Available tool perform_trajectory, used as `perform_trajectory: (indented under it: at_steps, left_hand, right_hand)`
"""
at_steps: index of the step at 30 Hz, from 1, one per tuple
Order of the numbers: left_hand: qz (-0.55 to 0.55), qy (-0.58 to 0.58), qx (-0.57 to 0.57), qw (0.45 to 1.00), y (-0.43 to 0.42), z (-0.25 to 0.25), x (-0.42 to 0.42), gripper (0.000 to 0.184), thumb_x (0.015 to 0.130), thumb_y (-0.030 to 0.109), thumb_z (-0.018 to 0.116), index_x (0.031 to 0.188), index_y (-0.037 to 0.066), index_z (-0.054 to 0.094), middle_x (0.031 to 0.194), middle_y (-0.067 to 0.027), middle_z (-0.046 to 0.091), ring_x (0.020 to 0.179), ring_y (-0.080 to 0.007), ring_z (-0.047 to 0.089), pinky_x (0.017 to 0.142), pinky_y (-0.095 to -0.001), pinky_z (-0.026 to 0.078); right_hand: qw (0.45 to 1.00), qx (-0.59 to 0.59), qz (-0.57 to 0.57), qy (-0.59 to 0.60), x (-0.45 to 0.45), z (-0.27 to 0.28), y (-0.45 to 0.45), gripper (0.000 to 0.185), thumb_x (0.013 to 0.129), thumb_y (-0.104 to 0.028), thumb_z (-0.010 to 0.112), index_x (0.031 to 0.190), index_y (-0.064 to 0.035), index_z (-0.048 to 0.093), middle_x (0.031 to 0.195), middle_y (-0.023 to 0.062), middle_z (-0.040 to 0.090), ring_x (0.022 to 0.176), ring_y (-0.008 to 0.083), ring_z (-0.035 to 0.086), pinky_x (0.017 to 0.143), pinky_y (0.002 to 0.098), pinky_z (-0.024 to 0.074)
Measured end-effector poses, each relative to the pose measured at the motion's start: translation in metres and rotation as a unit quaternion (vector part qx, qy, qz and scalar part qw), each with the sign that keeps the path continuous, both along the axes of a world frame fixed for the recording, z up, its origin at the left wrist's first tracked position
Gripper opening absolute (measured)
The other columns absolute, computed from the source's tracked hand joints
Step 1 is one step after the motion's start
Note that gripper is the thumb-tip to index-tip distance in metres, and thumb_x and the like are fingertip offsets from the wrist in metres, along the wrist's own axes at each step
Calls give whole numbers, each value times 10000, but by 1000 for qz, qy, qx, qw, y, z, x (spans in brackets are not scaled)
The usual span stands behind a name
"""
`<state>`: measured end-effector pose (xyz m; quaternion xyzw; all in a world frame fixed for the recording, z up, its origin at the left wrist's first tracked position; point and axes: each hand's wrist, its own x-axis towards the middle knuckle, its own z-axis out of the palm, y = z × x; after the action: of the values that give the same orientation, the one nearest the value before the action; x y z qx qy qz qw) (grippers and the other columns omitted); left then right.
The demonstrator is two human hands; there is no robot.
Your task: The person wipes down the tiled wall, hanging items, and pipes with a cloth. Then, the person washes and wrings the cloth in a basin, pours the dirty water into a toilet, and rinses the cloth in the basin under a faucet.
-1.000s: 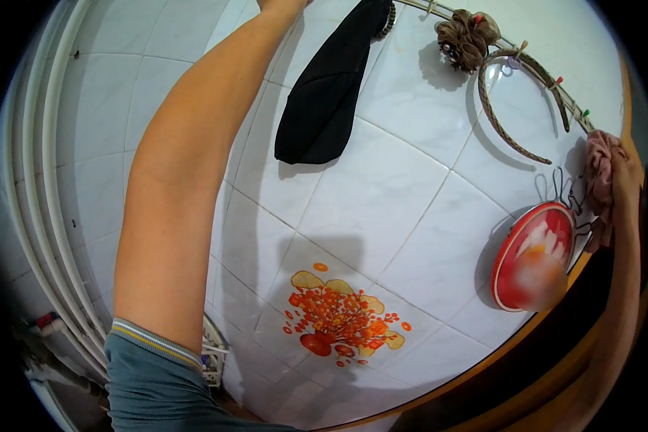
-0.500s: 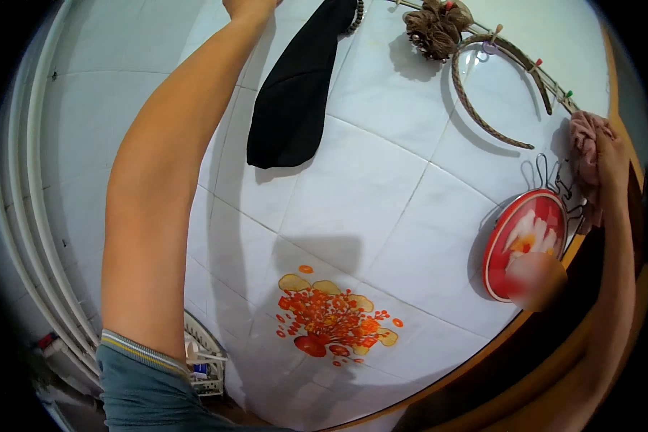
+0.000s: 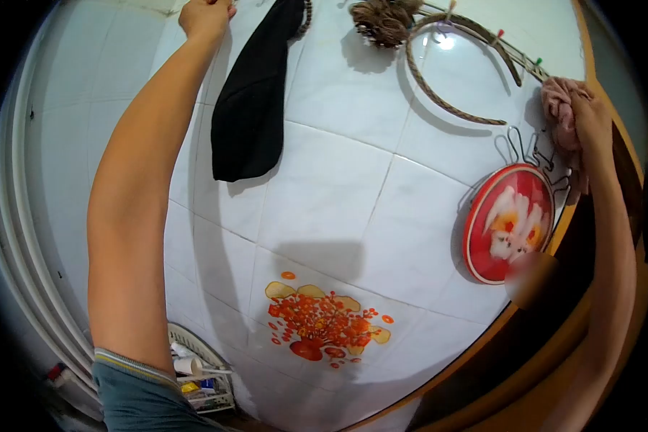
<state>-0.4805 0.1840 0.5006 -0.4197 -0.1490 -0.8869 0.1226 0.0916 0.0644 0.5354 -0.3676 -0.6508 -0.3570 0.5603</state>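
My left hand (image 3: 207, 17) is raised at the top edge, its fingers closed; what they hold, if anything, is cut off by the frame. At the right, my right hand (image 3: 592, 121) is closed on a gathered pink scrunchie (image 3: 560, 108) at the lower end of a cord (image 3: 515, 52). Along that cord hang a brown ruffled hair tie (image 3: 385, 23) and a braided brown headband (image 3: 439, 97), with small coloured clothespins. Nearer my left hand hangs a long black cloth piece (image 3: 252, 108), beside a dark bead bracelet (image 3: 307, 16).
A round red-framed mirror or plaque (image 3: 507, 223) with white flowers hangs below my right hand, near wire hooks (image 3: 522, 147). An orange floral sticker (image 3: 324, 324) is on the tiled wall (image 3: 331, 194). White pipes (image 3: 32, 237) run at left; a white basket (image 3: 219, 399) holds toiletries.
The view has shifted, so the wall items appear farther left, and more of my left hand and the basket shows. My right hand keeps its hold on the pink scrunchie.
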Motion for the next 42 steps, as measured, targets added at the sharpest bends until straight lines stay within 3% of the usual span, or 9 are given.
perform_trajectory:
  at_steps: [3, 6, 11, 13, 21, 26, 29, 32, 42]
  left_hand:
    - [2, 35, -6, 999, 2, 2, -14, 135, 864, 21, 647, 942, -88, 665, 674, -64, 623, 534, -115, 548, 488, -247, 429]
    - [338, -31, -114, 934, -14, 4, -15, 538, 773, 427, 764, 1162, 66, 678, 994, -89, 705, 863, -202, 668, 837, -327, 503]
    - [283, 102, -18, 954, -63, 2, 56, 380, 826, 363, 738, 1087, 86, 717, 956, -75, 724, 842, -169, 675, 779, -281, 504]
    - [292, 228, 11, 929, -83, -3, 109, 231, 832, 79, 703, 1006, -71, 674, 712, -73, 661, 597, -136, 596, 570, -260, 488]
    - [155, 296, -124, 934, -61, 20, 139, 200, 832, 136, 719, 949, -26, 723, 694, -63, 679, 591, -102, 598, 558, -257, 481]
    - [202, 212, -183, 938, -78, -3, 161, 193, 864, 157, 686, 758, -5, 696, 579, -27, 605, 521, -79, 542, 486, -261, 432]
    - [176, 199, -165, 950, -62, -1, 157, 255, 876, 168, 672, 676, 11, 652, 542, -19, 568, 492, -81, 511, 456, -270, 402]
    - [156, 194, -99, 964, -55, -1, 157, 273, 878, 169, 665, 654, 17, 631, 532, -22, 554, 480, -87, 493, 448, -279, 388]
    - [200, 167, -82, 962, -52, -4, 167, 253, 867, 153, 668, 674, -4, 625, 570, -26, 572, 543, -86, 486, 491, -295, 396]
  right_hand:
    - [999, 30, 20, 11, 5, -2, 6, 313, 903, -216, 531, 1064, 15, 668, 903, 128, 698, 809, 188, 636, 761, 309, 483]
    - [999, 15, 43, 1, 7, -4, 5, 319, 892, -229, 543, 1051, 14, 674, 874, 149, 703, 793, 217, 666, 735, 337, 501]
    - [997, 68, 17, -16, 2, -16, -2, 367, 915, -248, 522, 1037, 66, 669, 851, 154, 693, 725, 172, 642, 697, 287, 505]
    - [998, 25, 27, -43, 10, -4, 2, 360, 914, -239, 519, 1037, 62, 673, 869, 163, 698, 749, 173, 655, 709, 292, 513]
    - [995, 50, -8, -83, -4, -7, 8, 311, 912, -203, 504, 1081, -1, 669, 925, 135, 708, 797, 189, 663, 776, 288, 504]
    - [989, 96, 114, 4, -47, -41, -18, 153, 883, -7, 541, 840, 77, 663, 743, 134, 680, 653, 151, 618, 598, 274, 511]
    - [929, 46, 342, -132, 117, 75, 132, 156, 886, -8, 536, 848, 74, 662, 740, 126, 678, 657, 152, 618, 608, 276, 512]
    - [993, 84, 10, -80, 8, 0, 15, 298, 906, -191, 509, 1068, 2, 668, 920, 135, 707, 799, 194, 664, 780, 294, 503]
    - [985, 132, 104, -25, -43, -50, -21, 136, 869, 3, 550, 857, 74, 666, 744, 127, 683, 673, 148, 623, 622, 273, 509]
